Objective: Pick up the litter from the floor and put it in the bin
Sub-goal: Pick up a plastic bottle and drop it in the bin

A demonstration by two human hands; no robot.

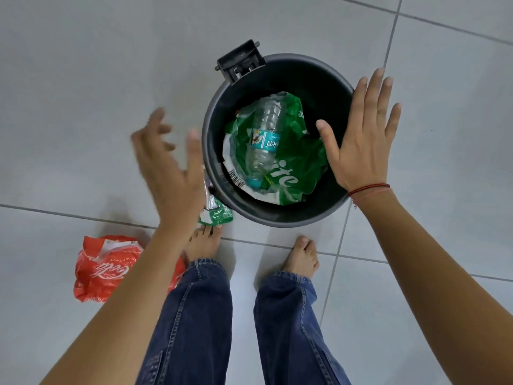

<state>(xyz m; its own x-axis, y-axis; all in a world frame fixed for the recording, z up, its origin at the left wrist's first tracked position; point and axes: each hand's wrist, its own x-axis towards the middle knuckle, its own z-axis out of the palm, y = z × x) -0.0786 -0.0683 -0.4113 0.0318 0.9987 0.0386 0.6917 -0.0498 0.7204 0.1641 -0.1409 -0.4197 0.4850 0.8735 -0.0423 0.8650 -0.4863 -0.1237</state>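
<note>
A round black bin (299,68) stands open on the tiled floor in front of my bare feet. Inside it a clear plastic bottle (263,143) lies on a crumpled green wrapper (299,162). My right hand (361,140) hovers flat over the bin's right rim, fingers spread, holding nothing. Left of the bin my left hand (166,168) is blurred, fingers apart and empty. On the floor a small green and silver wrapper (218,213) lies against the bin's near left side by my left toes. A red crumpled wrapper (100,269) lies at the lower left, partly behind my left forearm.
A black hinge bracket (240,61) sticks out from the bin's far left rim. My legs in blue jeans and bare feet (301,258) stand just before the bin. Pale grey floor tiles (83,79) with dark grout lines surround everything.
</note>
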